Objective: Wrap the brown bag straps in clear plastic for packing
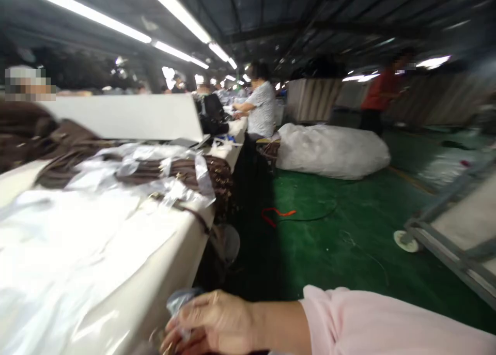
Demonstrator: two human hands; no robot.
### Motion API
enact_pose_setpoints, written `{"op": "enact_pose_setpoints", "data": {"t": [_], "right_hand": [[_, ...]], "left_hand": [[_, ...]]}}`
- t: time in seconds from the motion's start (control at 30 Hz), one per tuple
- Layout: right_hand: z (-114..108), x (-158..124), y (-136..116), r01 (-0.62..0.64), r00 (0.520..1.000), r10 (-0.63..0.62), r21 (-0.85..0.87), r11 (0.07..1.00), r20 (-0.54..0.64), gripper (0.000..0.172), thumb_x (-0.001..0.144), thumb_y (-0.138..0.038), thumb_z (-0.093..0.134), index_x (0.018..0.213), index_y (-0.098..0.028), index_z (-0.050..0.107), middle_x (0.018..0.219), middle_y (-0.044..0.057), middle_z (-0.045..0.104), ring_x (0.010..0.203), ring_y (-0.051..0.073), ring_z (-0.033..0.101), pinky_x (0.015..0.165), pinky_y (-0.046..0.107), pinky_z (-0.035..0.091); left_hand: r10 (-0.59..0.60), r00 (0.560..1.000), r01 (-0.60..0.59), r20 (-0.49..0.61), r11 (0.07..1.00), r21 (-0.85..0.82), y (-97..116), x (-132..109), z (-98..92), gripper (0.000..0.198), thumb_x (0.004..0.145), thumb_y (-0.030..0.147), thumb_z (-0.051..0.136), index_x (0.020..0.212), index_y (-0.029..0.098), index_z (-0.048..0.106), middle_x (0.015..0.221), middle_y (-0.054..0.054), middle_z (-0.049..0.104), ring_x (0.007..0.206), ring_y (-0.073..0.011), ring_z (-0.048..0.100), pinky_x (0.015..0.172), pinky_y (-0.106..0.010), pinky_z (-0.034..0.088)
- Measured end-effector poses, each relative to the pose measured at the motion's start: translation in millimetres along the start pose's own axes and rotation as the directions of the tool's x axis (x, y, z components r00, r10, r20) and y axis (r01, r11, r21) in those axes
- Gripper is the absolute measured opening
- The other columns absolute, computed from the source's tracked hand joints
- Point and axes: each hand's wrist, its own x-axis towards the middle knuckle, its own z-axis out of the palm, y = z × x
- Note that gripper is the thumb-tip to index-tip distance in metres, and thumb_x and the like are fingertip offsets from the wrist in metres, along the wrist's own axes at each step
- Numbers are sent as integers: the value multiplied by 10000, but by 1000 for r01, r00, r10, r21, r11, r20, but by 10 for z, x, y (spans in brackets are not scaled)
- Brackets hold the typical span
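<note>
My right hand, in a pink sleeve, reaches in from the lower right to the front edge of a long white table. Its fingers are closed on a crumpled piece of clear plastic at the table's edge. What lies under the hand is cut off by the bottom of the picture. My left hand is out of view. White sheets and clear plastic bags cover the table in front of me. Beyond them lies a pile of brown garments partly wrapped in plastic.
A white board stands at the back of the table. One person in a light shirt works further along it, and another in red stands at the far right. On the green floor are a big white sack, a red strap and a metal frame.
</note>
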Motion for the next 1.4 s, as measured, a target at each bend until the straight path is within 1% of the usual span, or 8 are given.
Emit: {"op": "enact_pose_setpoints", "data": {"t": [0.17,0.33,0.5,0.73,0.93,1.07,1.2,1.4], "right_hand": [[189,-241,73,-58,998,57,22,998,26,425,752,-465,789,943,-92,717,984,125,710,814,129,671,713,198,503],[158,-201,175,-138,990,136,53,989,35,309,755,-373,812,892,-112,716,821,38,662,683,64,594,618,146,463],[218,-228,294,-127,991,130,-107,986,18,386,709,-432,824,820,-88,690,657,-18,560,487,12,411,432,133,290],[163,-414,403,-32,978,130,-492,870,166,534,862,-607,591,695,-102,624,536,-26,463,420,30,329,406,190,205],[196,-526,382,-25,942,220,-600,800,254,499,868,-574,608,1080,-127,675,744,17,565,485,32,366,436,179,262],[301,-620,334,22,948,157,-548,836,278,569,969,-560,434,1453,-273,353,911,21,585,451,19,369,403,167,277],[372,-631,257,63,965,95,-571,818,243,619,1010,-525,345,1528,-295,94,850,6,623,438,31,395,396,153,286],[536,-567,182,-30,893,264,-539,842,363,495,976,-567,394,1142,-117,516,763,52,664,362,16,391,357,152,221]], "left_hand": [[-139,941,139,-308,990,-22,-215,-889,-308,424,781,503,676,1018,153,704,900,-88,727,806,-238,676,690,-299,544],[-143,939,153,-313,988,7,-214,-998,-419,356,883,464,572,970,136,678,828,-62,679,726,-162,608,656,-249,491],[-38,812,133,-582,984,120,-110,-1008,-631,416,849,524,607,1060,167,631,954,-77,679,839,-186,631,753,-280,511],[-185,913,98,-364,965,-244,5,-944,-588,429,878,518,581,1037,139,705,1030,-118,701,960,-224,638,852,-311,500],[-351,806,-53,-477,759,-649,40,-1016,-596,288,785,382,747,897,119,721,899,-82,695,796,-133,632,731,-225,514],[-297,687,-229,-663,777,-586,263,-1124,-809,273,722,334,812,885,132,727,931,-73,694,867,-133,641,753,-203,538],[-349,651,-330,-675,670,-665,420,-1181,-981,303,621,259,881,826,120,706,858,-34,649,734,-85,602,594,-150,505],[-342,717,-363,-607,561,-744,465,-1098,-1061,289,658,269,862,706,122,619,664,45,488,575,-37,451,532,-143,457]]}}
